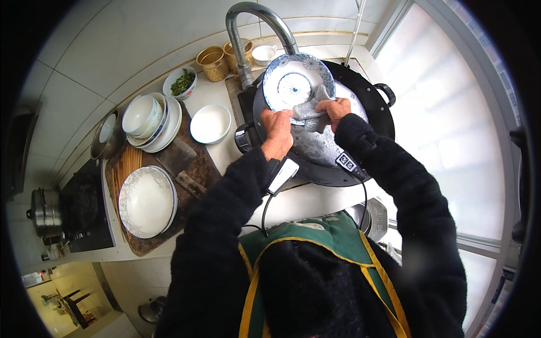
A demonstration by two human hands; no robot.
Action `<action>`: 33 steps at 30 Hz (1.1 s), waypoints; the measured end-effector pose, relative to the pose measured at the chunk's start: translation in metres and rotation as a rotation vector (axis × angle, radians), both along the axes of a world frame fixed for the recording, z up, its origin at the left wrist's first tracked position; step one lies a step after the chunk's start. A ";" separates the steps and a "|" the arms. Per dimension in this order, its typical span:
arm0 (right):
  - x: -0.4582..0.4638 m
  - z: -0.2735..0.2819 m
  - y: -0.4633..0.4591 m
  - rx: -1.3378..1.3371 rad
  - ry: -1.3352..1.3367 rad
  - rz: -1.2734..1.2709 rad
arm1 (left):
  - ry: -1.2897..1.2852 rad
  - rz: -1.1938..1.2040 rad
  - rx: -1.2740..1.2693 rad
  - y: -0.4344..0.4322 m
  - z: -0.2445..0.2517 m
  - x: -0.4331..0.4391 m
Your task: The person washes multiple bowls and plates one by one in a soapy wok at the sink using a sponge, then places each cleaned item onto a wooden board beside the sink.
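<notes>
A blue-and-white patterned dish [294,88] is tilted up over a big black wok [380,114], just below the mouth of the faucet [258,12]. My left hand [277,131] grips the dish at its lower left rim. In my right hand [336,110] is a grey cloth [310,110], pressed against the lower right of the dish's inner face. Foamy water [317,145] fills the wok beneath both hands.
Left of the wok stands a white bowl [210,124]. Stacked bowls and plates [141,116], a cleaver [175,156], chopsticks [129,162] and a large bowl [146,202] rest on a cutting board [203,156]. Behind are a bowl of greens [183,83] and golden cups [212,63].
</notes>
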State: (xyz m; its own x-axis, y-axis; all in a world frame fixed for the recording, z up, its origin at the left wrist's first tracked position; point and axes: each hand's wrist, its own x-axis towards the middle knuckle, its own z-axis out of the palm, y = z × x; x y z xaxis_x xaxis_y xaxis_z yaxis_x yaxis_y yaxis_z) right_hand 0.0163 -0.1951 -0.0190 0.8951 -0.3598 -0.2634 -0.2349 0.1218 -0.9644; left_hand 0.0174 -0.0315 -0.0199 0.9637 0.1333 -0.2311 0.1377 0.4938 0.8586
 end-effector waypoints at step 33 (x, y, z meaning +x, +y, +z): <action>0.000 -0.007 -0.042 -1.133 0.226 0.573 | -0.466 0.006 1.340 0.044 0.020 0.062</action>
